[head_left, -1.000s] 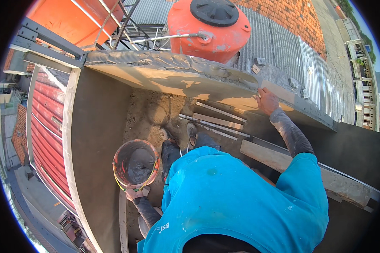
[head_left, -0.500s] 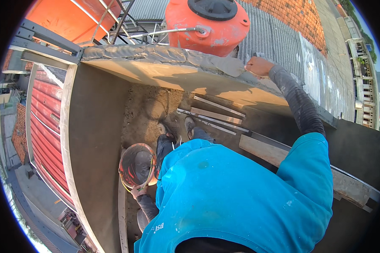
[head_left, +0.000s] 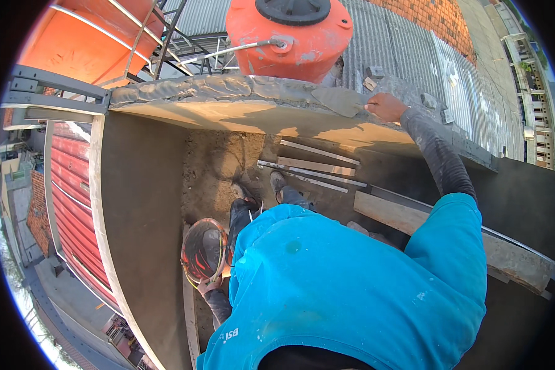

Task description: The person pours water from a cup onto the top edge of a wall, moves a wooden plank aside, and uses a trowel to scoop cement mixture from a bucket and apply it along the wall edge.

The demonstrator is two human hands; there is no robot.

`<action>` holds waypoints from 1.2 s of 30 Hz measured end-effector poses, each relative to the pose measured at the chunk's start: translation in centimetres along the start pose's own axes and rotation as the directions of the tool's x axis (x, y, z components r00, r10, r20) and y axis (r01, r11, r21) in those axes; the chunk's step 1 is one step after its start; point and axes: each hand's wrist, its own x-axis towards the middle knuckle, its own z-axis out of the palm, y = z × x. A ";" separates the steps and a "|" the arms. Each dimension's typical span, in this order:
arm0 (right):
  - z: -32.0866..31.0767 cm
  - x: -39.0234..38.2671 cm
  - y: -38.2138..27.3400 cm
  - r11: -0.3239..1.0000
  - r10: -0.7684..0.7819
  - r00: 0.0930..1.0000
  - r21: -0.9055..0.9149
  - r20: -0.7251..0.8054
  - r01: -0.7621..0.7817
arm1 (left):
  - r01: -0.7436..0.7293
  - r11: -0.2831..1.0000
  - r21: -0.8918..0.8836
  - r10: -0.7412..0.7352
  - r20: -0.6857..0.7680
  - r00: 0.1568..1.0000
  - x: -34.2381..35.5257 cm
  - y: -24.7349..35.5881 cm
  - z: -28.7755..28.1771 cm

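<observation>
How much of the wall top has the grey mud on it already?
Done: wet mortar covers the wall top's left and middle. In hand: the right hand presses a trowel at the mortar's right end, and the left hand holds a bucket low. Left: the wall top right of the trowel looks bare.

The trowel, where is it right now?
In the head view, the trowel is in the right hand, upper right of centre, its blade lying on the wet mortar along the wall top, just below the orange tank.
</observation>
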 end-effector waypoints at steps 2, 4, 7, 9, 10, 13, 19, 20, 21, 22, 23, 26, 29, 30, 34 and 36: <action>0.1 -0.8 0.9 0.995 0.054 0.999 0.083 0.004 -0.054 | 0.016 0.999 0.032 -0.017 0.027 0.999 -0.1 1.0 -0.5; -0.1 -1.8 1.3 0.985 0.107 0.994 0.137 0.002 -0.106 | 0.035 0.997 0.064 -0.038 0.052 0.998 0.2 1.2 -0.7; -1.4 -3.0 1.3 0.975 0.157 0.987 0.155 0.019 -0.158 | 0.055 0.987 0.148 -0.069 0.094 0.993 0.6 0.8 -0.8; -2.0 -3.6 1.6 0.979 0.157 0.987 0.124 0.031 -0.160 | 0.101 0.990 0.102 -0.114 0.135 0.984 0.9 0.8 -1.0; -2.2 -3.6 1.8 0.980 0.154 0.987 0.122 0.044 -0.158 | 0.099 0.990 0.102 -0.112 0.134 0.985 0.9 1.3 -1.1; -2.2 -3.2 1.2 0.986 0.097 0.995 0.135 0.010 -0.097 | 0.033 0.984 0.173 -0.040 0.034 0.999 0.8 1.5 -1.2; -0.2 1.6 -2.8 0.984 -0.165 0.980 -0.081 -0.115 0.156 | -0.104 0.979 0.176 0.091 0.079 0.993 1.9 1.5 -0.5; 0.1 2.2 -3.3 0.981 -0.168 0.982 -0.109 -0.082 0.159 | -0.111 0.978 0.178 0.098 0.082 0.992 2.0 1.8 -0.5; 0.3 2.5 -3.8 0.983 -0.161 0.983 -0.105 -0.086 0.152 | -0.017 0.999 0.031 0.012 0.162 0.987 2.4 2.0 -0.5; 0.5 2.9 -4.2 0.972 -0.183 0.980 -0.164 -0.074 0.169 | 0.095 0.990 -0.107 -0.065 0.251 0.966 2.5 2.3 -0.6; 0.2 3.8 -5.0 0.951 -0.243 0.969 -0.210 -0.044 0.228 | 0.495 0.529 -0.689 -0.269 0.417 0.868 2.4 -3.5 -0.3; -0.3 3.1 -2.2 0.956 -0.160 0.987 -0.245 0.018 0.159 | 0.180 0.952 -0.247 -0.116 0.251 0.961 2.5 0.0 0.1; -1.1 1.1 -0.3 0.964 -0.159 0.987 -0.222 -0.032 0.148 | 0.233 0.955 -0.183 -0.152 0.370 0.916 2.5 -0.4 -1.0; -1.5 0.2 -0.1 0.963 -0.162 0.986 -0.222 -0.031 0.151 | 0.481 0.802 -0.353 -0.230 0.561 0.795 2.4 -1.4 -1.0; -2.5 -3.0 1.8 0.996 0.089 0.992 0.000 0.091 -0.089 | 0.081 0.994 0.068 -0.098 0.296 0.950 2.7 1.3 -1.5; -2.8 -3.9 3.0 0.990 0.134 0.986 0.038 0.100 -0.138 | 0.107 0.988 0.116 -0.142 0.354 0.924 2.8 1.6 -1.6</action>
